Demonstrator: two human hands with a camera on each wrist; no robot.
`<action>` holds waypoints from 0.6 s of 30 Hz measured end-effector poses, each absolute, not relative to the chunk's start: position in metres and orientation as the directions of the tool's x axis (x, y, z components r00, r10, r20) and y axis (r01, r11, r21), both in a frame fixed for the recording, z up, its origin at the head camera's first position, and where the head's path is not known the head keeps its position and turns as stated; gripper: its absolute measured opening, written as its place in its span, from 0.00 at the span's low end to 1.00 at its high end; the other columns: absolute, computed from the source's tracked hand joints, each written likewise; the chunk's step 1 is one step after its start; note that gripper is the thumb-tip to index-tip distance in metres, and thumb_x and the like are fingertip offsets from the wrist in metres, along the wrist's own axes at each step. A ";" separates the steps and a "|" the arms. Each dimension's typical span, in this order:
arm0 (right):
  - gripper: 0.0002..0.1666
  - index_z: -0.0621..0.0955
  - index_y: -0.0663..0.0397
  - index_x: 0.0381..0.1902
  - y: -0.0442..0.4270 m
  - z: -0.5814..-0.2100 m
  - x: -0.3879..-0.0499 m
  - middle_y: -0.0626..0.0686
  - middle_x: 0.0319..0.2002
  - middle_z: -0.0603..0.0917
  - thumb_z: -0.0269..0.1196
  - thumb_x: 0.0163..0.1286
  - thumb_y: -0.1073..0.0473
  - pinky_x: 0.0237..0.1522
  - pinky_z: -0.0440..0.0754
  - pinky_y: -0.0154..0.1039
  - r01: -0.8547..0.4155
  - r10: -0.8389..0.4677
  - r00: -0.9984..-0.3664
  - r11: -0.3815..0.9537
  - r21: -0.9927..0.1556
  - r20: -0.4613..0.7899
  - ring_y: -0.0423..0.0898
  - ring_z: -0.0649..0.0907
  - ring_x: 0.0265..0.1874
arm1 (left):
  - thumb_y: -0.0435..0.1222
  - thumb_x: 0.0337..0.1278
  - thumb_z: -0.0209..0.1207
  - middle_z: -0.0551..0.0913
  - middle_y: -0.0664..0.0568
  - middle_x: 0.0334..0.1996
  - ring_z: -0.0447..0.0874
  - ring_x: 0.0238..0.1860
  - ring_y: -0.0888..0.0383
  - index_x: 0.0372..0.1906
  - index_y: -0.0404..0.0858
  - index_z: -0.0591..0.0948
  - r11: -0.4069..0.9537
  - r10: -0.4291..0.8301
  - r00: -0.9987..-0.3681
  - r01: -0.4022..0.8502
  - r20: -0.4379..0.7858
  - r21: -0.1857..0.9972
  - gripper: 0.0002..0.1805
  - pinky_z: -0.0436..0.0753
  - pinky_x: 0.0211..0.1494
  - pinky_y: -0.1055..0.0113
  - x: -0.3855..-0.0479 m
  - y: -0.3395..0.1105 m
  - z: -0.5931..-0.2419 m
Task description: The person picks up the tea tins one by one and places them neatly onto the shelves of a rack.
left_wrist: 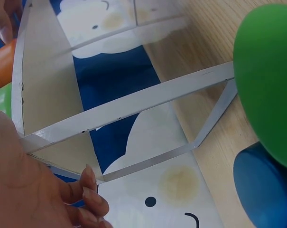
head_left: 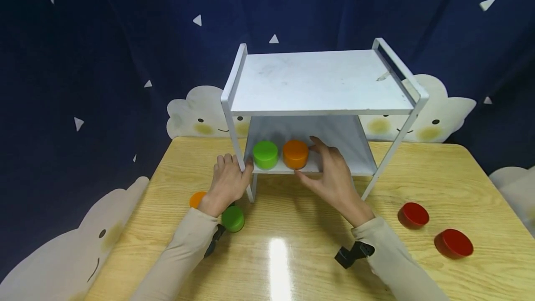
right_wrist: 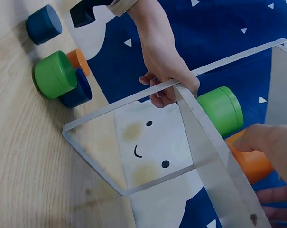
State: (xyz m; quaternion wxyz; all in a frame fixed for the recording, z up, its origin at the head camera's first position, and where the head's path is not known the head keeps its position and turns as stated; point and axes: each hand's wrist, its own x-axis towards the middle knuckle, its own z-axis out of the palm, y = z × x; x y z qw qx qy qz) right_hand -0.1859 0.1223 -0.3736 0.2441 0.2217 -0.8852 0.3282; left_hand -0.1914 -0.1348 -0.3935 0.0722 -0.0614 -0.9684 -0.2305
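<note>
On the lower board of a white two-level rack [head_left: 322, 82], a green cylinder [head_left: 265, 154] stands at the left with an orange cylinder [head_left: 295, 154] beside it. My right hand [head_left: 338, 185] has its thumb at the front of the orange cylinder and its fingers at the right side; the right wrist view shows the thumb [right_wrist: 252, 137] over its surface. With my left hand [head_left: 227, 180] I grip the rack's left front post where it meets the lower board. The left wrist view shows curled fingertips [left_wrist: 93, 197] outside the frame.
Left of the rack, an orange cylinder [head_left: 197, 199] and a green one [head_left: 232, 219] stand on the wooden table [head_left: 267, 254], with two blue ones [right_wrist: 43, 23] nearby. Two red round pieces [head_left: 413, 215] lie at the right. A dark blue curtain [head_left: 125, 22] hangs behind.
</note>
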 end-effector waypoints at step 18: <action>0.37 0.74 0.65 0.60 0.169 -0.394 -0.141 0.60 0.44 0.82 0.68 0.56 0.52 0.50 0.71 0.47 -0.614 -0.122 -0.640 0.676 -0.409 0.759 0.59 0.77 0.45 | 0.50 0.72 0.32 0.64 0.42 0.27 0.58 0.33 0.45 0.24 0.35 0.67 0.889 0.080 -0.987 0.135 0.142 0.437 0.27 0.59 0.34 0.61 -0.191 -0.134 -0.392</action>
